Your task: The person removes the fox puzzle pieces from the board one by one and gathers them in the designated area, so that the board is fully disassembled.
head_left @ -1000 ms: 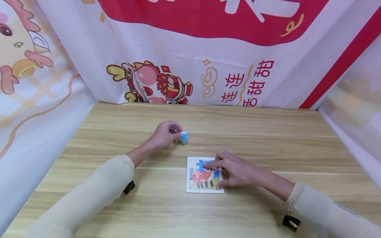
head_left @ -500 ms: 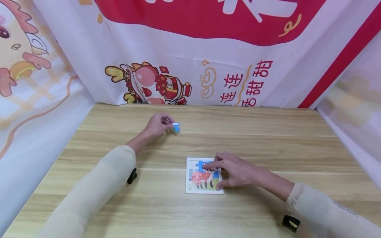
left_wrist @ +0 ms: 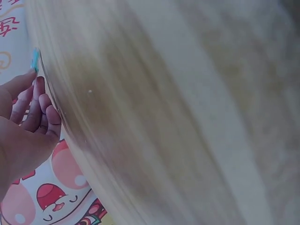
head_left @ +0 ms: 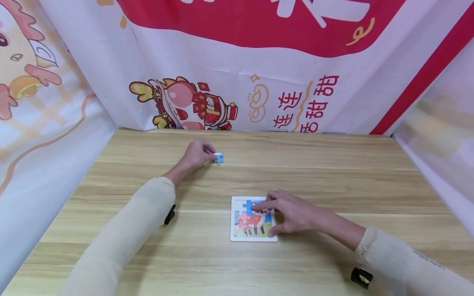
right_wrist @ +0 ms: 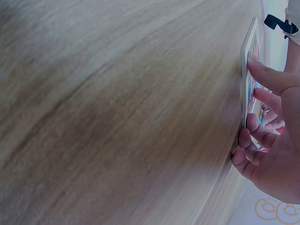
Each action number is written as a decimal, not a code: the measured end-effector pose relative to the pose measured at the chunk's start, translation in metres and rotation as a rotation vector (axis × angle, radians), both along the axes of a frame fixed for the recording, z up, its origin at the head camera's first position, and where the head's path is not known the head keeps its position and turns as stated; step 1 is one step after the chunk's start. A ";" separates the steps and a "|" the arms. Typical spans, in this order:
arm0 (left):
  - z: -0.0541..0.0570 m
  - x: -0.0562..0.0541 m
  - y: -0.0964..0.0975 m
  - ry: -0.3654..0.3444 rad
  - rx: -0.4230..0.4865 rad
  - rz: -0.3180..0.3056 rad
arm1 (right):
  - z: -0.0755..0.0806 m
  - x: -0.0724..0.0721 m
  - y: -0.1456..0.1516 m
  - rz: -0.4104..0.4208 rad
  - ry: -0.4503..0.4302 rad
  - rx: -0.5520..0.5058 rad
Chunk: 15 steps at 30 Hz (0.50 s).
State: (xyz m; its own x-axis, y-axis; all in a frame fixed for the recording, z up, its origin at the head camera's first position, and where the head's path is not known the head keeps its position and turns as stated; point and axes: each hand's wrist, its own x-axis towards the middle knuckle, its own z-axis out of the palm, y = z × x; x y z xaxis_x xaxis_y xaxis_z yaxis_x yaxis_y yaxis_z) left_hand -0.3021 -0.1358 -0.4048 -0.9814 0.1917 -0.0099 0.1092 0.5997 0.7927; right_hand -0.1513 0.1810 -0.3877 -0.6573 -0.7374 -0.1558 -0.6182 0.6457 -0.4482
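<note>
My left hand (head_left: 198, 155) pinches a small blue-and-white jigsaw piece (head_left: 219, 158) between thumb and fingertips, toward the back left of the table. In the left wrist view only the thin blue-green edge of that piece (left_wrist: 35, 60) shows beyond the fingertips. A square jigsaw tray (head_left: 254, 239) with a white rim lies flat near the middle, bearing a fox picture (head_left: 254, 220). Its upper left shows a pale bare area. My right hand (head_left: 296, 211) rests on the tray's right side, index finger across the fox's head, thumb at the lower right corner, covering part of the picture.
The wooden table (head_left: 333, 176) runs back to a hanging printed cloth (head_left: 244, 61). More printed cloth (head_left: 55, 107) borders the left side, and a pale one (head_left: 440, 123) the right. A black clip (head_left: 362, 278) sits by the right sleeve.
My left hand has moved back and left with the jigsaw piece, which has tilted slightly in its fingers over the last half second. The right hand stays on the tray.
</note>
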 end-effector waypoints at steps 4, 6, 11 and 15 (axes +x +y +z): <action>0.001 0.000 0.004 -0.016 -0.019 -0.001 | 0.001 0.000 0.000 0.003 0.006 -0.001; 0.001 -0.001 0.006 -0.016 -0.042 -0.004 | 0.000 0.000 0.000 0.005 0.007 -0.001; 0.001 -0.002 0.010 0.002 -0.079 -0.010 | 0.000 -0.001 0.000 0.012 0.013 -0.005; 0.001 -0.002 0.012 0.010 -0.089 -0.017 | -0.001 0.000 0.000 0.011 0.015 -0.006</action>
State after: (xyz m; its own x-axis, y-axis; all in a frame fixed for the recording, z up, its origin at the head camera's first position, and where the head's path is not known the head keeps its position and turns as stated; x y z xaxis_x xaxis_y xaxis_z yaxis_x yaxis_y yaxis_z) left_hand -0.3039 -0.1243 -0.4037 -0.9782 0.2070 -0.0175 0.1278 0.6661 0.7349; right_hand -0.1518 0.1812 -0.3889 -0.6516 -0.7453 -0.1415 -0.6317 0.6363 -0.4428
